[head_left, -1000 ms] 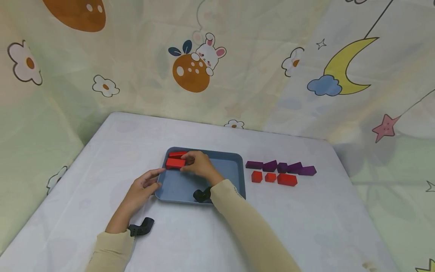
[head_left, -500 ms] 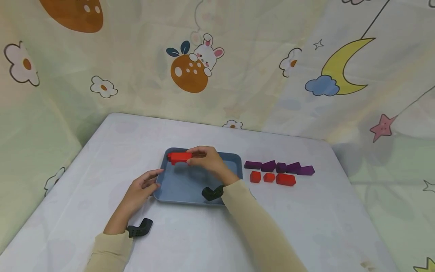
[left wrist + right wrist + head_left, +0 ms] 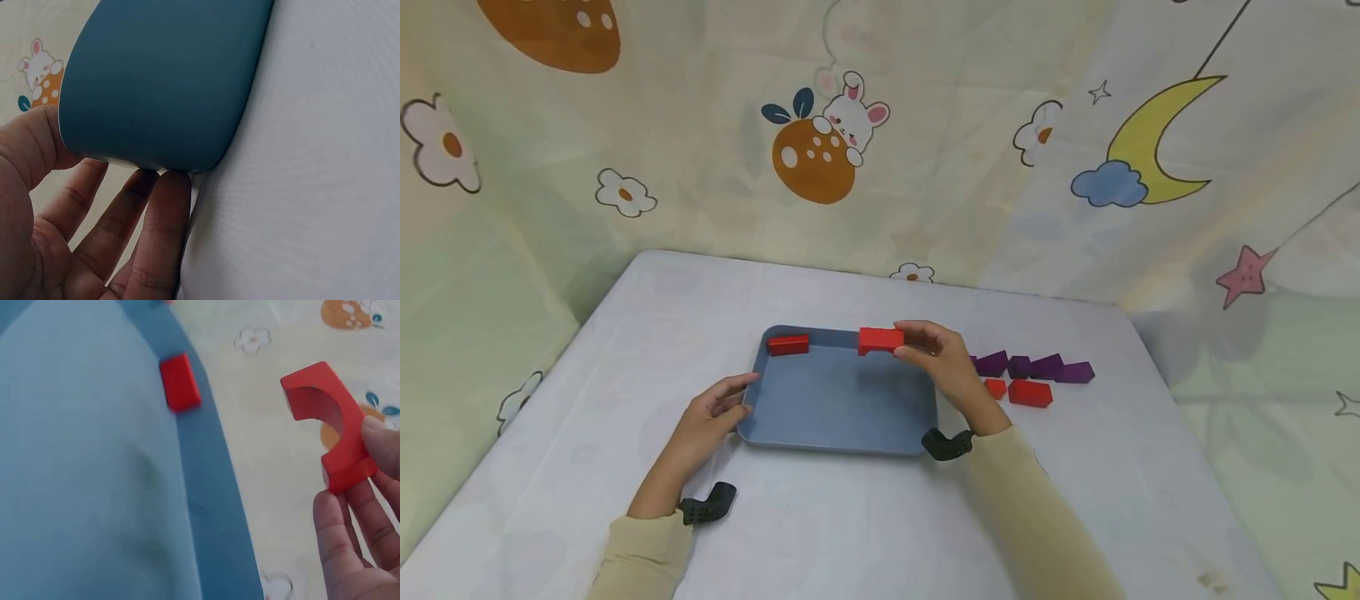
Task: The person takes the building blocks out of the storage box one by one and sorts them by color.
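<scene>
My right hand (image 3: pixel 951 367) pinches a red arch block (image 3: pixel 880 339) above the far right part of the blue-grey tray (image 3: pixel 835 421). The right wrist view shows the rounded cut-out of this arch block (image 3: pixel 350 437), with the thumb on one side and fingers on the other. A red rectangular block (image 3: pixel 788 344) lies in the tray's far left corner. My left hand (image 3: pixel 703 425) is at the tray's left edge, its fingers extended. Up close in the left wrist view, the fingertips (image 3: pixel 172 184) touch the tray's outer wall (image 3: pixel 162 94).
Right of the tray stands a row of several purple blocks (image 3: pixel 1018 367). Before it are red blocks, among them a larger one (image 3: pixel 1031 393); my right hand hides part of both rows. A white cloth covers the table (image 3: pixel 820 517), with a patterned curtain (image 3: pixel 700 125) behind.
My right hand has lifted the red arch block from the tray's far left and carried it right. The other red block stays in the corner. The left hand keeps its place.
</scene>
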The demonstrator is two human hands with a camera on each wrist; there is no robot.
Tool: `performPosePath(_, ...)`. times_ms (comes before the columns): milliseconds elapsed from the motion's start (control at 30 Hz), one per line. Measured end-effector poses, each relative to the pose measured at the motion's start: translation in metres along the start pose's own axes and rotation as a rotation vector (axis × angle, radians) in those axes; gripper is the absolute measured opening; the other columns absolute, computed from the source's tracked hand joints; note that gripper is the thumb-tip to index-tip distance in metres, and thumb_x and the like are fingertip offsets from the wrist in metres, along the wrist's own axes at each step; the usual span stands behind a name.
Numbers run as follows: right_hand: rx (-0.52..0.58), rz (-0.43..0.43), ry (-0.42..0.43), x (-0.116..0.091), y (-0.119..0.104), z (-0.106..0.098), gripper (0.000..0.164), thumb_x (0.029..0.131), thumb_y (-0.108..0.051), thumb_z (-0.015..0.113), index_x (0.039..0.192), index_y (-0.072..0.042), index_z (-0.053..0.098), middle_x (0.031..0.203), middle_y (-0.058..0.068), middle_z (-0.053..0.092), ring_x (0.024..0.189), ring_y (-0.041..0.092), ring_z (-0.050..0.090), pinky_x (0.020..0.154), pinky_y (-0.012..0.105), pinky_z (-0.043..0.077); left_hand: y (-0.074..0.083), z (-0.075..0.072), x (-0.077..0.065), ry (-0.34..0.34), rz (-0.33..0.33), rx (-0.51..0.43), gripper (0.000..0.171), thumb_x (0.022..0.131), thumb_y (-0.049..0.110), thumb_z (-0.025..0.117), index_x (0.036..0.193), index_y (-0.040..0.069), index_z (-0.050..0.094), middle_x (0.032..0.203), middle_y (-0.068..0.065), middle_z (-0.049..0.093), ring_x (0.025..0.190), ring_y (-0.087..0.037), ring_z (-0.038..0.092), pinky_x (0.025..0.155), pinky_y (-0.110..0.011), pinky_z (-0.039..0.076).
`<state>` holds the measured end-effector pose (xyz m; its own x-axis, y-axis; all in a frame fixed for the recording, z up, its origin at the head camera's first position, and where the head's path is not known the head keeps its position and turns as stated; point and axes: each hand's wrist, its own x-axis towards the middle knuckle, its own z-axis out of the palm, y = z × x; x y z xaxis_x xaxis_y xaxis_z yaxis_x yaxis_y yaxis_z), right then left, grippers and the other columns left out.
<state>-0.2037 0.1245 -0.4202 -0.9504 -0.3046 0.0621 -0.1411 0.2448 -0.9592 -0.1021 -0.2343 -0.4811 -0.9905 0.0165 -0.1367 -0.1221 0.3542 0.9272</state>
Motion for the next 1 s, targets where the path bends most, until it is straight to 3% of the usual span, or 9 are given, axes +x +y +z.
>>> performPosePath(167, -0.018, -0.007, 0.071, -0.021, 0.016, -0.033, 0.046, 0.102, -0.007, 0.075, 0.146, 0.002, 0.064, 0.143, 0.021, 0.066, 0.13, 0.036, 0.063, 0.098, 0.024, 0.056, 0.0, 0.0, -0.001, 0.004, 0.0, 0.012, 0.052, 0.107, 0.01, 0.059, 0.158, 0.009, 0.054, 0.167, -0.021, 0.044, 0.152, -0.047, 0.043, 0.108, -0.054, 0.05)
performPosePath(467, -0.132, 0.011, 0.186, -0.06, 0.042, -0.087, 0.044, 0.105, -0.005, 0.069, 0.147, 0.004, 0.062, 0.145, 0.026, 0.063, 0.121, 0.002, 0.06, 0.098, 0.013, 0.049, -0.003, 0.0, 0.001, -0.01, -0.01, 0.02, 0.052, 0.107, 0.012, 0.059, 0.159, 0.01, 0.053, 0.168, -0.02, 0.044, 0.153, -0.046, 0.043, 0.109, -0.052, 0.049)
performPosePath(700, -0.236, 0.017, 0.269, -0.083, 0.056, -0.127, 0.043, 0.106, -0.003, 0.066, 0.148, 0.005, 0.06, 0.147, 0.027, 0.062, 0.119, -0.007, 0.054, 0.099, 0.008, 0.045, -0.003, -0.002, 0.003, -0.016, -0.014, 0.037, 0.052, 0.108, 0.014, 0.059, 0.16, 0.011, 0.052, 0.17, -0.018, 0.042, 0.154, -0.047, 0.04, 0.11, -0.053, 0.048)
performPosePath(767, -0.268, 0.022, 0.289, -0.09, 0.062, -0.138, 0.043, 0.107, -0.003, 0.065, 0.149, 0.006, 0.059, 0.148, 0.028, 0.06, 0.119, -0.012, 0.052, 0.099, 0.007, 0.043, -0.003, -0.001, 0.003, -0.02, -0.01, 0.037, 0.052, 0.108, 0.014, 0.059, 0.16, 0.01, 0.052, 0.169, -0.019, 0.042, 0.154, -0.048, 0.04, 0.109, -0.048, 0.05)
performPosePath(867, -0.285, 0.025, 0.315, -0.1, 0.071, -0.155, 0.046, 0.107, -0.002, 0.064, 0.151, 0.007, 0.056, 0.15, 0.03, 0.058, 0.118, -0.015, 0.051, 0.097, 0.006, 0.044, -0.004, -0.001, 0.003, -0.027, -0.009, 0.032, 0.053, 0.108, 0.013, 0.059, 0.16, 0.009, 0.051, 0.17, -0.019, 0.042, 0.154, -0.049, 0.04, 0.101, -0.03, 0.051)
performPosePath(1000, -0.264, 0.01, 0.355, -0.112, 0.082, -0.173, 0.046, 0.107, -0.003, 0.064, 0.151, 0.009, 0.055, 0.136, -0.004, 0.069, 0.113, -0.014, 0.057, 0.094, 0.007, 0.047, -0.005, 0.0, 0.005, -0.036, -0.012, 0.012, 0.053, 0.109, 0.012, 0.058, 0.161, 0.008, 0.05, 0.17, -0.02, 0.04, 0.154, -0.049, 0.039, 0.09, -0.013, 0.048)
